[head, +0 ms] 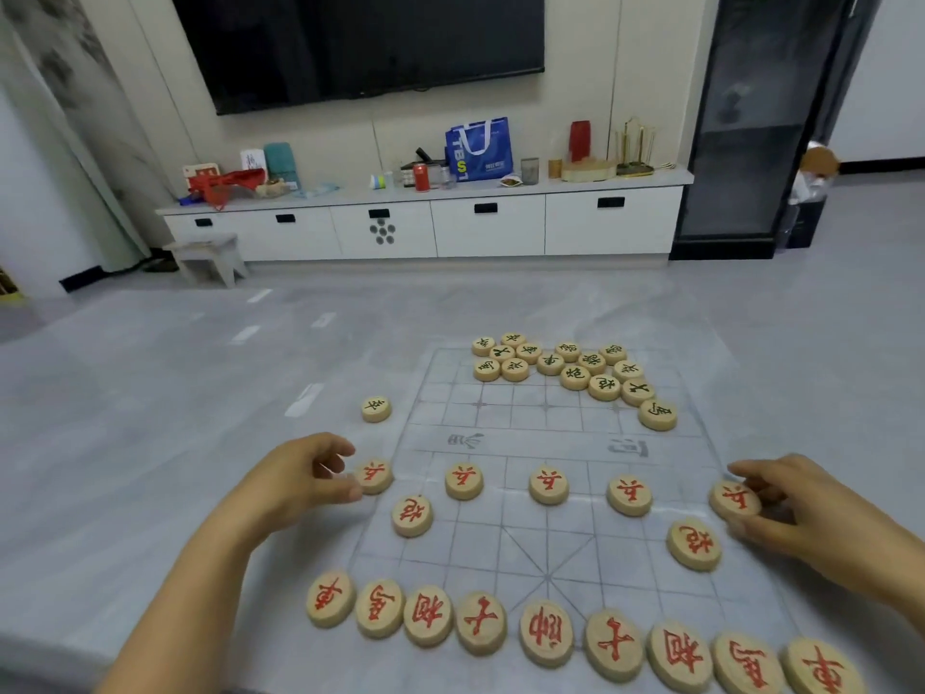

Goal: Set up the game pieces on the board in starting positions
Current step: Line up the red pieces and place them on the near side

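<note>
Head-worn view looks forward and down, close over the board [500, 543] (wide-angle); far cabinet [490, 232] faces it.

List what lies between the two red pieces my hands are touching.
Head view: three red-lettered pieces lie between the piece at the left hand and the piece at the right hand.

Btm-right red piece [821, 668] cut at edge; green pieces' [574, 377] chars prob unreadable

Red 兵 stands on five round pale wooden discs [464, 480] in a row, red 炮 on two side discs [412, 515] nearer the person; the nearest row of discs [545, 633] reads 車 馬 相 仕 帥 仕 相 馬 車. A lone disc [376, 409] bears green 卒; a blue shopping bag [479, 148] shows white "TB"
</note>
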A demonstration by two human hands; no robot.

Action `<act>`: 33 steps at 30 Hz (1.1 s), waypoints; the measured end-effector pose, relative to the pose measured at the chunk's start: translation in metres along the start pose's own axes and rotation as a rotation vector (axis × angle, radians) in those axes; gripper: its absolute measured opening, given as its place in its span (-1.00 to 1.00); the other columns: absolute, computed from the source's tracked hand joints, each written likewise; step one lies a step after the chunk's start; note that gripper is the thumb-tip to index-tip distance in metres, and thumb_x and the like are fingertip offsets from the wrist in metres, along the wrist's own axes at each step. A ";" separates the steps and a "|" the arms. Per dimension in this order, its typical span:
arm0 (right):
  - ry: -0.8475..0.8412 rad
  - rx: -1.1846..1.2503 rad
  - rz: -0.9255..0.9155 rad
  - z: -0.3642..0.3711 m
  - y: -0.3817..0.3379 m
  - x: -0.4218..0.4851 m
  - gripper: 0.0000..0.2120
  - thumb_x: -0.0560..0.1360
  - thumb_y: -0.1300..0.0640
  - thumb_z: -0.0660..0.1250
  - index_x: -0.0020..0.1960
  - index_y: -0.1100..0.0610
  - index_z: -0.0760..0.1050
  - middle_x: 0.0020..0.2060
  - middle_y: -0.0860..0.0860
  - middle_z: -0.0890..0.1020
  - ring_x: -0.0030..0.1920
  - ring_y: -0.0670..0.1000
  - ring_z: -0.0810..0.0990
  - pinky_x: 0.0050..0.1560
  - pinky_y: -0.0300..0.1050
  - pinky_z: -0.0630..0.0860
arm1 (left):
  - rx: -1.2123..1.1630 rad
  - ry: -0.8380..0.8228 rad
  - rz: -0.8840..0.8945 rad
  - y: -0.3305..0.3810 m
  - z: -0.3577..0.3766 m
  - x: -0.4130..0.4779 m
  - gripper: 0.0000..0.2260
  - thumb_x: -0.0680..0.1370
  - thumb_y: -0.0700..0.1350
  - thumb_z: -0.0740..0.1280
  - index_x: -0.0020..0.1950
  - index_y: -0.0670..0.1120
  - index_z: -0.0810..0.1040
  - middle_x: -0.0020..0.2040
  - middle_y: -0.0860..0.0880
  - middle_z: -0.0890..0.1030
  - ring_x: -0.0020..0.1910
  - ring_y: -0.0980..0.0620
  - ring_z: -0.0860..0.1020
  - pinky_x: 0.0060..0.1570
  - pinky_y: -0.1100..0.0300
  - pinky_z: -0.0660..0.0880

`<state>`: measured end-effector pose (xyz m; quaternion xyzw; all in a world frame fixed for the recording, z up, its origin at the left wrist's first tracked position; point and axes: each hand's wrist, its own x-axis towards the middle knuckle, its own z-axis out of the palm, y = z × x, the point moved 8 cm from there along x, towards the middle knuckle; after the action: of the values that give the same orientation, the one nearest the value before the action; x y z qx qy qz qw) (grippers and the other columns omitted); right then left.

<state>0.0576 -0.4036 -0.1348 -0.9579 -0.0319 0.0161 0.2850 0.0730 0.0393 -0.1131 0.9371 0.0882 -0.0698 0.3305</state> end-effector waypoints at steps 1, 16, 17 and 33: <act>0.011 0.013 -0.012 0.001 0.003 0.002 -0.06 -0.23 -0.67 0.11 0.02 -0.20 0.38 -0.07 -0.19 0.41 -0.09 -0.11 0.51 -0.01 -0.29 0.40 | 0.017 -0.015 0.008 0.000 0.004 0.001 -0.60 0.38 -0.13 0.49 0.19 -0.04 0.50 0.01 -0.02 0.55 -0.02 0.04 0.50 -0.06 0.26 0.38; 0.081 0.050 -0.060 0.000 0.008 0.007 -0.55 0.06 -0.49 0.35 -0.13 -0.66 0.24 -0.14 -0.18 0.50 0.01 -0.39 0.42 -0.07 -0.59 0.36 | 0.208 -0.020 0.068 0.008 0.020 0.016 -0.50 0.42 -0.02 0.44 0.32 0.03 0.39 0.04 0.09 0.42 0.03 0.09 0.45 0.12 0.23 0.42; 0.064 0.085 -0.012 0.001 0.012 0.007 -0.50 -0.05 -0.64 0.15 -0.12 -0.66 0.24 -0.16 -0.19 0.51 0.01 -0.38 0.43 -0.08 -0.59 0.36 | 0.201 -0.026 0.059 0.007 0.020 0.017 -0.49 0.42 0.00 0.43 0.33 0.04 0.37 0.05 0.08 0.42 0.04 0.08 0.45 0.13 0.23 0.42; 0.160 0.090 -0.020 -0.021 -0.011 0.004 -0.49 0.10 -0.61 0.09 0.05 -0.65 0.18 0.07 -0.42 0.41 0.10 -0.36 0.41 0.08 -0.52 0.35 | -0.098 0.082 0.059 0.002 0.007 0.051 -0.46 0.51 0.13 0.22 0.45 0.03 0.21 0.46 0.00 0.29 0.40 0.00 0.32 0.37 0.06 0.23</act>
<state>0.0616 -0.4056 -0.1112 -0.9420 -0.0177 -0.0620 0.3294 0.1229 0.0397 -0.1275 0.9240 0.0772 -0.0172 0.3742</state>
